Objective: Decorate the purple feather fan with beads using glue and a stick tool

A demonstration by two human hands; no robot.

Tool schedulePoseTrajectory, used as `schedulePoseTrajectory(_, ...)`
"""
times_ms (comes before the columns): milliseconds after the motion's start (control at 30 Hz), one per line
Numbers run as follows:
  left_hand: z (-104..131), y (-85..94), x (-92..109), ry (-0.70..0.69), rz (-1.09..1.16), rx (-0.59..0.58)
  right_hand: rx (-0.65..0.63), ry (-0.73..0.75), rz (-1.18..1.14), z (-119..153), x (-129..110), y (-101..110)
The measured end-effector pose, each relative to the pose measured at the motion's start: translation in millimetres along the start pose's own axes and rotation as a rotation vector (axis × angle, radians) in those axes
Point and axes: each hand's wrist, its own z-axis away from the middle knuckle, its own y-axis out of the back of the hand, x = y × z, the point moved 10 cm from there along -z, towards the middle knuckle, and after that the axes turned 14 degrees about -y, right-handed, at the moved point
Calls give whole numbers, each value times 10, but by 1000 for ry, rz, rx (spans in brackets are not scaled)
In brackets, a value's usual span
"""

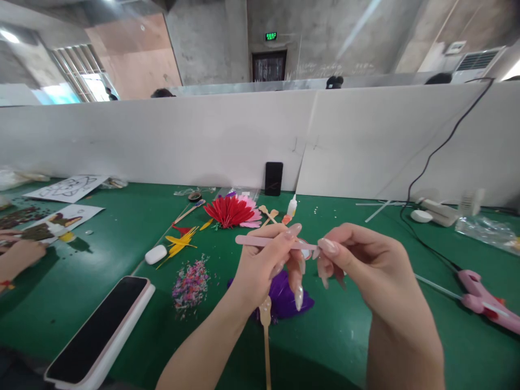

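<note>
The left hand (260, 265) has its grip closed on a slim, flat, pale pink tool (249, 240), thumb pressed against it and the other fingers curled beneath. The tool is smooth and matte, rounded at the free end and narrowing to a point at the other; it lies almost level in the air between the two hands. At its narrow end the right hand (361, 260) draws thumb and forefinger together; whether that grip has hold of some tiny piece, I cannot tell. Long, glossy nails show on both hands.

Below the left hand's fingers spreads a purple piece (288, 298) with a smooth sheen, and next to it a pale wooden stick (266, 325) with a flared, scalloped head. Left of these, a loose heap of confetti (190, 283) lies grainy and many-coloured on the smooth green tabletop (337, 336). Beyond it are thin, spiky yellow strips (181, 245), a rounded white case (156, 254) and a crisply pleated red fan (228, 211), pink folds (254, 219) showing at its side. A white bottle (292, 207) with a tapered nozzle stands just behind the hands.

Farther out, a flat phone (99, 330) rests at lower left, a pink plastic glue gun (479, 298) lies at right, and another person's hand (30, 253) is at the far left. A smooth white partition (162, 141) closes off the back.
</note>
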Motion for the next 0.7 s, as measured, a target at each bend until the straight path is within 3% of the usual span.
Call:
schedulePoseTrajectory(233, 37, 12, -252, 174, 234, 106, -213, -92, -265, -5, 116, -162)
schedulePoseTrajectory(400, 119, -168, -414, 315, 421, 29, -272, -95, -369, -2, 122, -248)
schedulePoseTrajectory(567, 100, -189, -359, 311, 509, 42, -329, -69, -436, 20, 76, -275)
schedulePoseTrajectory(700, 62, -133, -239, 245, 466, 33, -281, -70, -389, 12, 82, -208)
